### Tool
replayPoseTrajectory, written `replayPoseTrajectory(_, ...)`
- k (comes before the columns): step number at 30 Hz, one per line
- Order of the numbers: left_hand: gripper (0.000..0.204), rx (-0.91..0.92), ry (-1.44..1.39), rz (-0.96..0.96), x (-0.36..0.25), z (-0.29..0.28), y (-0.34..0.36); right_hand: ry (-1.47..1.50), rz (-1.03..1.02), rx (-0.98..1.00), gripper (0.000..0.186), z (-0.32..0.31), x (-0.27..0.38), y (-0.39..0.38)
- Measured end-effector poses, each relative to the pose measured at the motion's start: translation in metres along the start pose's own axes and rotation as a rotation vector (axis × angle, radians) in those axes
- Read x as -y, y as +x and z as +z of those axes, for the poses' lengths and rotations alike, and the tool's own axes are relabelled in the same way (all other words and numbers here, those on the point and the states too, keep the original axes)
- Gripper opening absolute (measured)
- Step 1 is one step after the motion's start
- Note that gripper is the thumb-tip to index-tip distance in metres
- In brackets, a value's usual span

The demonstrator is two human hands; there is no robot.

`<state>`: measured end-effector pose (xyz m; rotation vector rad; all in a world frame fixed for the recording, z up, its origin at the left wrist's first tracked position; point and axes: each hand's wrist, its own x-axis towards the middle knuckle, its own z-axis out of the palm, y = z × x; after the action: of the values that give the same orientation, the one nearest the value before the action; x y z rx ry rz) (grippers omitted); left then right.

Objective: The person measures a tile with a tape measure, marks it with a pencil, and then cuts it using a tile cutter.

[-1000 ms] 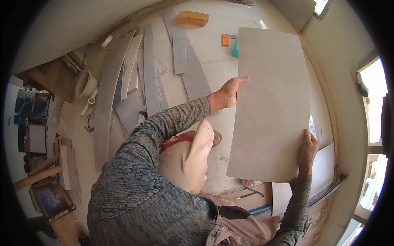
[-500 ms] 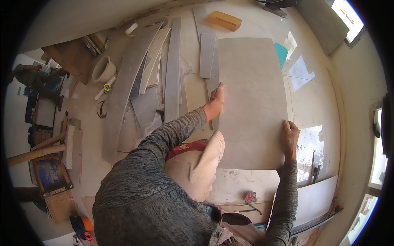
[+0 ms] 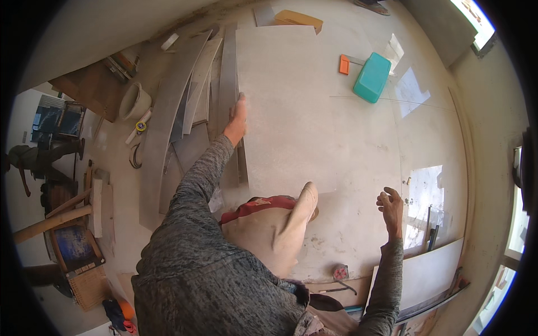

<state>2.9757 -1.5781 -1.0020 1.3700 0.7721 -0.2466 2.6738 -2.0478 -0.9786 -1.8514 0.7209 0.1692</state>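
Note:
A large grey rectangular tile (image 3: 286,106) lies in front of me, its left edge beside several narrower strips. My left hand (image 3: 237,120) grips that left edge, with its fingers partly hidden by the tile. To the right, apart from the tile, my right hand (image 3: 390,207) hangs over the pale floor with bent, slightly spread fingers and nothing in them. A teal plastic box (image 3: 372,77) sits on the floor past the tile's far right side, near a small tool with an orange part (image 3: 344,64).
Long grey tile strips (image 3: 174,123) are stacked at the left, near a pale bucket (image 3: 135,102). A yellow-orange tray (image 3: 298,21) stands at the far end. Another person (image 3: 47,159) is at the far left. A red round item (image 3: 340,272) and a white panel (image 3: 428,269) lie nearer me.
The large tile has shifted left with my left hand at its edge, uncovering the teal box and floor. My right hand has let go of the tile's right edge.

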Motion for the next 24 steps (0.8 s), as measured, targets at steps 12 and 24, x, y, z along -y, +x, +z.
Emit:
replayPoseTrajectory(12,0.077,-0.118,0.114,0.167,-0.041,-0.04,0.097,-0.051,0.123,-0.141,0.044,-0.057,-0.031,-0.026)
replayPoseTrajectory(24,0.075,-0.162,0.203,0.231,-0.05,-0.056,0.151,-0.056,0.191,-0.169,0.042,-0.07,-0.054,-0.018)
